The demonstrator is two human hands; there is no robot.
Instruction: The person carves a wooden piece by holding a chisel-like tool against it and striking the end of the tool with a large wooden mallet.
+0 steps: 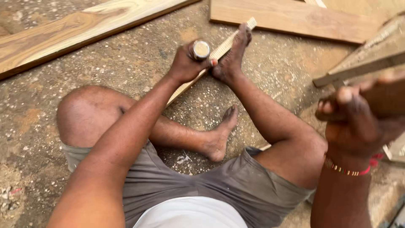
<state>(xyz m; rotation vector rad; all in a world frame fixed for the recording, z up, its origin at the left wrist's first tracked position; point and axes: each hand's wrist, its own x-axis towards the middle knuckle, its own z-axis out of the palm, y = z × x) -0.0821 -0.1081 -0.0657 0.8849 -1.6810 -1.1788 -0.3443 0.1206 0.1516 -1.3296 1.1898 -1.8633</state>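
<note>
My left hand point(185, 63) grips a chisel handle point(201, 50) upright on the wooden strip point(219, 52); my right hand point(354, 122), raised, is closed round a blurred wooden block point(386, 97).

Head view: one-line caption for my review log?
Left hand holds round-capped chisel on narrow wooden strip; right hand raises wooden mallet.

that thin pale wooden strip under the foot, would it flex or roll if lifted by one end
The thin pale wooden strip is long and slim, so it would probably flex slightly and feel light. It looks flat, so rolling seems unlikely. The bare foot pins it against the rough concrete floor, so sliding seems unlikely.
</note>
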